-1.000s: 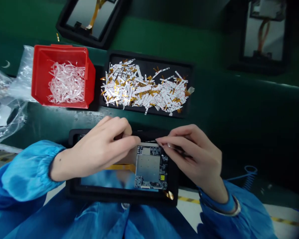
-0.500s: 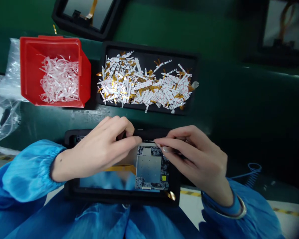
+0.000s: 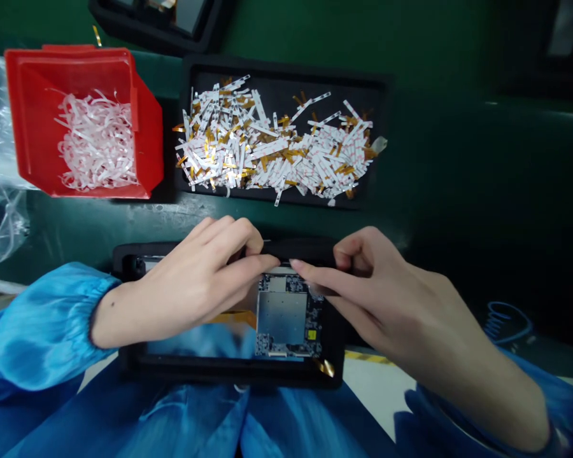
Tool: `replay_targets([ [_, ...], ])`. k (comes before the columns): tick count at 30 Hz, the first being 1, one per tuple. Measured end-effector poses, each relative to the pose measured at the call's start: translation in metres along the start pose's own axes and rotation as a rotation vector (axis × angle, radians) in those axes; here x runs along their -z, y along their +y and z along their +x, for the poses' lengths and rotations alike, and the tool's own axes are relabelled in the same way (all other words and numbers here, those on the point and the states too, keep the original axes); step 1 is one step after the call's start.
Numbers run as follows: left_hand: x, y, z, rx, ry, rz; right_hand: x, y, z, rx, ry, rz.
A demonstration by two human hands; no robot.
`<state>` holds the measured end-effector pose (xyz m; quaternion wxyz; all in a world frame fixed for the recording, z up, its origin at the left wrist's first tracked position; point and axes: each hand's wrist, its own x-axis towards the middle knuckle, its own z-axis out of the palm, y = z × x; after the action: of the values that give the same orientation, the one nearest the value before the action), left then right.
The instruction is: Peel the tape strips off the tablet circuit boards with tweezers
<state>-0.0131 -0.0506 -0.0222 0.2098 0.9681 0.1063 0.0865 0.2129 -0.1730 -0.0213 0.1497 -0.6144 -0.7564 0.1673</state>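
A black-framed tablet body (image 3: pixel 172 366) lies face down at the near table edge, with a circuit board (image 3: pixel 286 318) and its metal shield exposed. My left hand (image 3: pixel 195 286) rests over the frame's top edge, fingers curled and fingertips pinched at the board's upper left corner. My right hand (image 3: pixel 386 299) reaches in from the right, index finger extended, its tip meeting the left fingertips at the board's top edge. What they pinch is too small to make out. An orange flex cable (image 3: pixel 233 316) runs out from under my left hand.
A black tray (image 3: pixel 377 95) of white and orange flex strips sits behind the tablet. A red bin (image 3: pixel 23 76) of white paper strips stands to its left, beside clear plastic bags (image 3: pixel 0 210). Another black-framed unit (image 3: pixel 157 25) lies at the back. A blue coiled cord (image 3: pixel 506 318) is at right.
The view has shifted, so bin and tray sit further left. My right hand's index finger has stretched toward the left fingertips; both hands stay at the board's top edge.
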Motion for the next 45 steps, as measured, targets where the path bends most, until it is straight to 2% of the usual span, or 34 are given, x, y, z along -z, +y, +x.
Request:
replay_targets([
  [3, -0.002, 0.003, 0.003, 0.011, -0.013, 0.019, 0.001, 0.010, -0.004, -0.005, -0.006, 0.293],
  [6, -0.002, 0.005, 0.008, 0.012, -0.015, 0.031, 0.012, 0.016, -0.012, -0.173, 0.126, 0.546],
  [9, -0.001, 0.006, 0.014, 0.011, -0.043, 0.002, 0.022, 0.013, -0.017, -0.301, 0.346, 0.620],
  [11, -0.001, 0.007, 0.017, -0.018, -0.059, 0.023, 0.023, 0.009, -0.017, -0.349, 0.422, 0.591],
  [13, -0.003, 0.007, 0.018, -0.094, -0.058, 0.105, 0.018, 0.005, -0.012, -0.407, 0.472, 0.664],
  [15, -0.005, 0.009, 0.017, -0.194, -0.035, 0.220, 0.009, 0.003, -0.006, -0.454, 0.476, 0.863],
  [18, -0.006, 0.011, 0.015, -0.281, 0.003, 0.357, -0.003, 0.002, 0.001, -0.461, 0.373, 1.065],
  [20, -0.006, 0.013, 0.014, -0.286, 0.005, 0.377, -0.006, 0.002, 0.003, -0.448, 0.331, 1.070],
  [28, -0.006, 0.010, 0.015, -0.261, 0.004, 0.336, -0.008, 0.007, 0.004, -0.410, 0.329, 1.063],
  [35, -0.001, 0.018, 0.003, -0.209, -0.053, 0.162, -0.012, 0.009, 0.003, -0.416, 0.381, 1.070],
  [45, -0.006, 0.021, -0.005, -0.197, -0.076, 0.204, -0.013, 0.011, 0.003, -0.402, 0.379, 1.042],
])
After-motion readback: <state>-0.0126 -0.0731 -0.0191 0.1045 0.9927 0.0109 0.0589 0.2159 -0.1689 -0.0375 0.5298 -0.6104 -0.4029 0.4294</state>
